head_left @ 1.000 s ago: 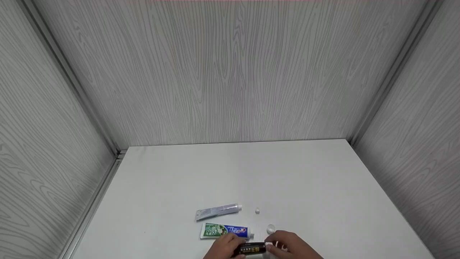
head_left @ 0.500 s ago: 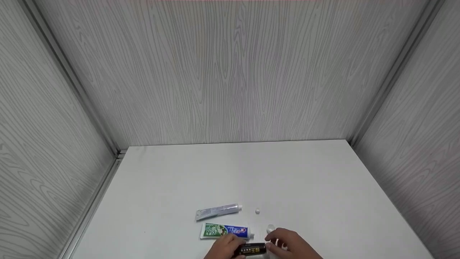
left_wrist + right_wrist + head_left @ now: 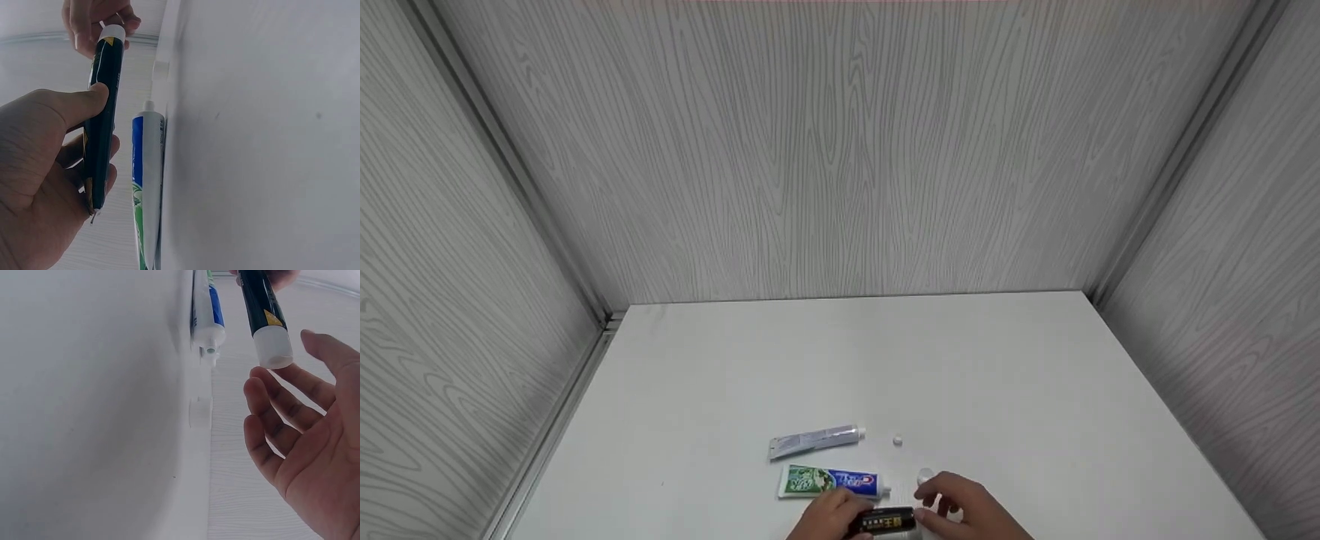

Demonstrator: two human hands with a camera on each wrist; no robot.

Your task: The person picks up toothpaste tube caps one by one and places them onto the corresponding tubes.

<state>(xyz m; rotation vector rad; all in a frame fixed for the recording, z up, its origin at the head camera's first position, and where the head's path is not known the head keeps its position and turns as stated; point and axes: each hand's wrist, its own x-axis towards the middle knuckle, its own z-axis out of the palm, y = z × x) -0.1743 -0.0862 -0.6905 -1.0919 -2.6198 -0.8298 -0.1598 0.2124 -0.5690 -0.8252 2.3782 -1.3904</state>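
My left hand (image 3: 826, 517) grips a black toothpaste tube (image 3: 887, 519) by its body, thumb on the near side and fingers behind it, as the left wrist view shows. A white cap (image 3: 273, 347) sits on the tube's end. Right by that cap is my right hand (image 3: 315, 422), its fingers loosely bent and spread, thumb held apart, with nothing gripped. Just beyond the left hand lies a green and blue toothpaste tube (image 3: 829, 481); its nozzle (image 3: 211, 350) shows bare in the right wrist view.
Farther back on the white table (image 3: 855, 360) lies a silvery tube (image 3: 816, 442). A small white cap (image 3: 898, 440) rests to its right. A larger whitish cap (image 3: 925, 475) is close beyond the right hand. Wood-grained panels (image 3: 840, 150) enclose the back and sides.
The right hand's fingers have parted from the black tube's white cap, the index finger lifting slightly away. The left hand and its tube stay almost in place; the other tubes have not moved.
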